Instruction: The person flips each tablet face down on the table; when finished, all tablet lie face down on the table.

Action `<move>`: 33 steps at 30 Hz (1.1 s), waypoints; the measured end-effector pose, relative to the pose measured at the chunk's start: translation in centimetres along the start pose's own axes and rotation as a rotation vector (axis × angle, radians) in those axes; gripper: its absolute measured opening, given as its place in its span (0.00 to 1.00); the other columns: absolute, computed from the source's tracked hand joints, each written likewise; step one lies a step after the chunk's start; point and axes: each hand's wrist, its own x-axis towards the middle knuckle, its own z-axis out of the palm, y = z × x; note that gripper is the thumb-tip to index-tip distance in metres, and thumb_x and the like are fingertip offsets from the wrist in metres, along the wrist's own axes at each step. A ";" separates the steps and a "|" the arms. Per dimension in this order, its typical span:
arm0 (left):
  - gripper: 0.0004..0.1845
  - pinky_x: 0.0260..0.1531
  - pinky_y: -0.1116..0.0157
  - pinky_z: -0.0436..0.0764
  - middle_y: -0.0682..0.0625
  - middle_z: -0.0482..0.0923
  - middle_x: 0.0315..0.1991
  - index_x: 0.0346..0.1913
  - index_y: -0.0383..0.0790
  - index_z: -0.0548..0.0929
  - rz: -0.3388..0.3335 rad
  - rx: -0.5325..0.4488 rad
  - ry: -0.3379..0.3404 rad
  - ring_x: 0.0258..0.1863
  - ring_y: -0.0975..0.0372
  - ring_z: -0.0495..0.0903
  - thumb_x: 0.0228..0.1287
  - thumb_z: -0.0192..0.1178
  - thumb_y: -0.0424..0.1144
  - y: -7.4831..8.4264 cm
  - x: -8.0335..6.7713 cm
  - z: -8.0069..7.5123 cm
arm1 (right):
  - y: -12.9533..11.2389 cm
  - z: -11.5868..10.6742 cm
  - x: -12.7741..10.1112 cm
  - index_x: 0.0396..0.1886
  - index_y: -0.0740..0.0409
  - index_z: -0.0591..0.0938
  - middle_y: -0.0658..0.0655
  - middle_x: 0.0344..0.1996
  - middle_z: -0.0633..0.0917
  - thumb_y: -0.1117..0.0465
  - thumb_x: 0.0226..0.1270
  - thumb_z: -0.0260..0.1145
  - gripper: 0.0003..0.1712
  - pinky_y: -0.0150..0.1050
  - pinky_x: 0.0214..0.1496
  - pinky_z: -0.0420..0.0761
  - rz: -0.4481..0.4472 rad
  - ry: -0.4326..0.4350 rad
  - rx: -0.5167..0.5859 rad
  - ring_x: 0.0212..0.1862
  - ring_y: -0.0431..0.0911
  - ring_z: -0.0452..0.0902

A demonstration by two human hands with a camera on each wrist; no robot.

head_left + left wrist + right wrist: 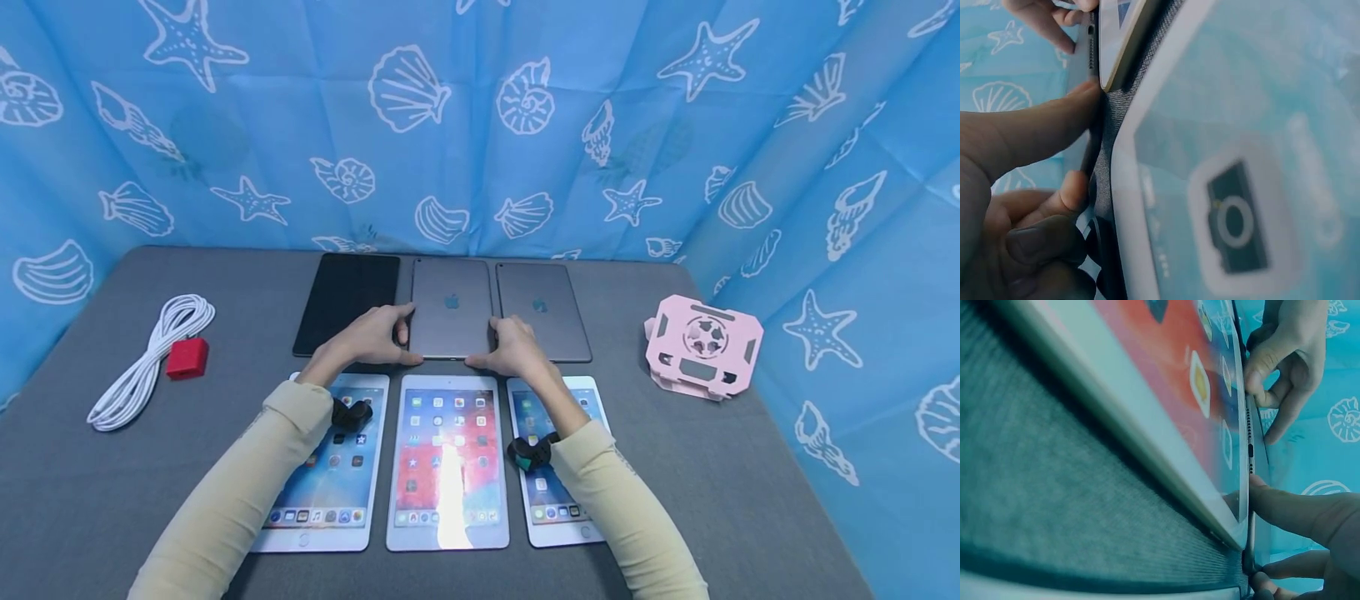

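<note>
your left hand [372, 335] reaches forward over the lit left tablet [327, 467], thumb on the near edge of the middle grey tablet [452, 307] and fingers curled round its left side, so the grip is clamped on that tablet. the left wrist view shows your thumb [1041, 128] pressed to the thin edge. your right hand [512, 345] mirrors it, thumb at the near edge and fingers round the right side, clamped on the same tablet. that tablet lies face down in the middle of the far row on the grey surface [90, 492].

going left to right: a coiled white cable [150, 358] with a red block [187, 357] just beside it lies well apart at the far left. a black tablet [347, 302] sits just left of your left hand. a lit centre tablet [447, 460] lies between your forearms, close below the held one. another grey tablet [543, 310] sits just beside your right hand, partly under it. a lit right tablet [557, 462] lies under your right forearm. a pink stand [702, 345] rests far right.
</note>
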 end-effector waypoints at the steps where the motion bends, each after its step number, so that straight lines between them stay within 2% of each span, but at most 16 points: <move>1: 0.53 0.36 0.64 0.71 0.50 0.73 0.30 0.78 0.26 0.55 0.005 -0.003 -0.002 0.22 0.62 0.66 0.59 0.75 0.46 0.0 0.0 0.0 | 0.0 0.0 0.0 0.76 0.67 0.66 0.69 0.69 0.73 0.49 0.62 0.77 0.50 0.57 0.73 0.71 -0.004 0.003 -0.004 0.73 0.63 0.67; 9: 0.49 0.33 0.66 0.73 0.53 0.72 0.21 0.75 0.21 0.60 -0.009 -0.026 -0.020 0.19 0.64 0.67 0.62 0.74 0.44 0.4 -0.1 0.1 | 0.2 0.1 0.0 0.77 0.67 0.65 0.70 0.72 0.71 0.50 0.63 0.76 0.50 0.57 0.74 0.70 -0.009 -0.007 -0.001 0.74 0.63 0.66; 15: 0.46 0.29 0.67 0.71 0.54 0.70 0.17 0.74 0.21 0.63 -0.008 -0.022 -0.009 0.16 0.65 0.65 0.62 0.73 0.45 0.1 -0.1 0.2 | 0.0 0.0 0.0 0.77 0.67 0.64 0.69 0.72 0.70 0.49 0.64 0.76 0.50 0.57 0.74 0.70 -0.006 -0.009 -0.014 0.74 0.63 0.66; 22: 0.51 0.33 0.66 0.72 0.53 0.72 0.19 0.77 0.24 0.58 0.007 -0.018 0.009 0.16 0.65 0.66 0.61 0.74 0.46 -0.2 -0.2 0.3 | 0.0 -0.1 -0.1 0.78 0.65 0.64 0.69 0.72 0.70 0.47 0.64 0.76 0.51 0.58 0.74 0.69 -0.009 -0.012 -0.013 0.75 0.63 0.65; 27: 0.44 0.36 0.65 0.74 0.53 0.72 0.18 0.73 0.24 0.66 0.031 -0.009 0.021 0.15 0.65 0.64 0.63 0.72 0.47 -0.4 -0.4 0.4 | 0.0 -0.1 -0.2 0.79 0.59 0.64 0.71 0.75 0.66 0.48 0.64 0.76 0.50 0.62 0.73 0.69 -0.046 0.006 0.034 0.76 0.66 0.62; 30: 0.42 0.34 0.66 0.73 0.53 0.74 0.20 0.72 0.23 0.67 0.052 0.008 0.023 0.15 0.65 0.64 0.64 0.71 0.47 -0.6 -0.6 0.6 | -0.1 -0.1 -0.3 0.78 0.56 0.66 0.70 0.72 0.68 0.49 0.63 0.76 0.48 0.61 0.70 0.72 -0.073 0.021 0.060 0.73 0.66 0.66; 33: 0.44 0.30 0.68 0.71 0.52 0.75 0.23 0.75 0.22 0.62 0.080 0.007 0.017 0.16 0.66 0.65 0.66 0.70 0.45 -0.8 -0.9 0.7 | -0.4 -0.1 -0.5 0.77 0.55 0.68 0.67 0.66 0.72 0.50 0.63 0.76 0.45 0.58 0.65 0.76 -0.097 0.027 0.078 0.67 0.62 0.70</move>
